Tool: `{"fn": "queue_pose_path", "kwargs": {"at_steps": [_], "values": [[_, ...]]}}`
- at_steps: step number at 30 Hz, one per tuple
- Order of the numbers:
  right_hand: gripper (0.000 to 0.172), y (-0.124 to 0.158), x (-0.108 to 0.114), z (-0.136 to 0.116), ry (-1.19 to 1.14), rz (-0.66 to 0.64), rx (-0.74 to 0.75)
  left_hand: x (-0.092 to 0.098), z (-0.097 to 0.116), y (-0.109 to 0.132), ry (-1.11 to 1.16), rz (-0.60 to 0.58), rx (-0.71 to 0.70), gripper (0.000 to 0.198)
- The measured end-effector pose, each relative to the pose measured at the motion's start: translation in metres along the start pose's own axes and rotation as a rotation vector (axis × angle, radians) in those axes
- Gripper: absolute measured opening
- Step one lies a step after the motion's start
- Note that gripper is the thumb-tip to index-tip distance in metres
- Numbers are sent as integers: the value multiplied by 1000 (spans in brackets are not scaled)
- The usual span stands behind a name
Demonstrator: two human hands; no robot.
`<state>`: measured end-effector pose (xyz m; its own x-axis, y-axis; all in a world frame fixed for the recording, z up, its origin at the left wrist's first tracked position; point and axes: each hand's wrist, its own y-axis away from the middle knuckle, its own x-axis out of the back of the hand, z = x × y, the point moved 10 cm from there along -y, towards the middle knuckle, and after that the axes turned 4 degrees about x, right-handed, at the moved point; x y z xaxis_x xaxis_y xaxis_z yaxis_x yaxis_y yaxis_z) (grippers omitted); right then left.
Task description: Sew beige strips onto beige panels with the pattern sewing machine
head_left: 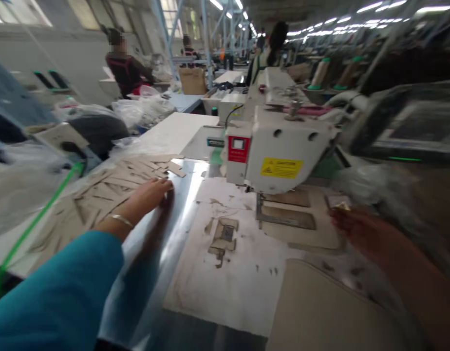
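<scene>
My left hand [150, 195] rests palm down at the right edge of a heap of beige fabric strips [104, 190], over the shiny metal table plate. Its fingers are stretched out, with nothing visible in them. At the right, my right hand [360, 226] is blurred, its fingers curled together beside a beige panel [320, 231] under the sewing machine head [287, 146]. A small shiny yellowish spot shows at those fingertips; what it is I cannot make out. A metal clamp frame [289, 218] lies on the panel. Nearer to me is a larger beige fabric piece [327, 307].
A stained white sheet [225, 287] with a cut-out opening covers the table's middle. Clear plastic bags [20, 180] and a green strap [38, 222] are at left. A dark display screen [415, 122] stands at right. Thread cones [318, 74] and other people [124, 66] are farther back.
</scene>
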<state>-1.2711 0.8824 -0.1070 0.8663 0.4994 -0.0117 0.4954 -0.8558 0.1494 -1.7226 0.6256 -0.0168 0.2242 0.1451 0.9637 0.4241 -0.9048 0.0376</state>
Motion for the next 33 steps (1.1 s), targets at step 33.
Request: {"fn": "queue_pose_path", "kwargs": {"at_steps": [33], "values": [[27,56,-85,-36,822,-90,467,48,338,31,420,-83,-318,23]]}}
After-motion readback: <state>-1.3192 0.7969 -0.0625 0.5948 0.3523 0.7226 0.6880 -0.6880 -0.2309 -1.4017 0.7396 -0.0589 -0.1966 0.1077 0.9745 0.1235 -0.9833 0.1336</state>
